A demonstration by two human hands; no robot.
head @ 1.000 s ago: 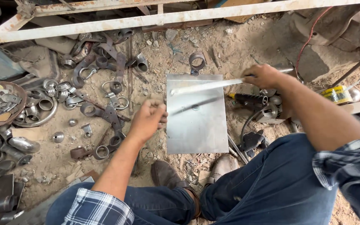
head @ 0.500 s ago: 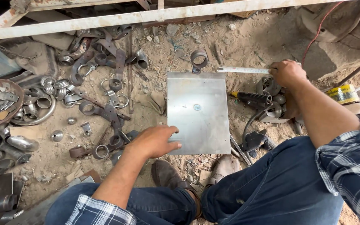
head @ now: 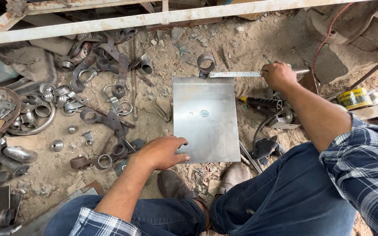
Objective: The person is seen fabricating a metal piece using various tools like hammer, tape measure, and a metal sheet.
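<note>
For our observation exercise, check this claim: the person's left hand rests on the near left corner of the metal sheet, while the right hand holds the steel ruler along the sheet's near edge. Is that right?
Not quite. In the head view the right hand holds the steel ruler along the far edge of the metal sheet, not the near one. The left hand does rest on the near left corner.

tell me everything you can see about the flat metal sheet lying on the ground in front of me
The metal sheet is a thin, rectangular plate of dull grey, brushed-looking steel, lying flat on the sandy ground. Near its middle sits a small round mark. Its surface looks plain, with faint smudges. The left hand rests at its lower left corner, fingers on the edge. A steel ruler lies along its far edge, held at the far end by the right hand. A metal ring stands just beyond its top edge.
</note>
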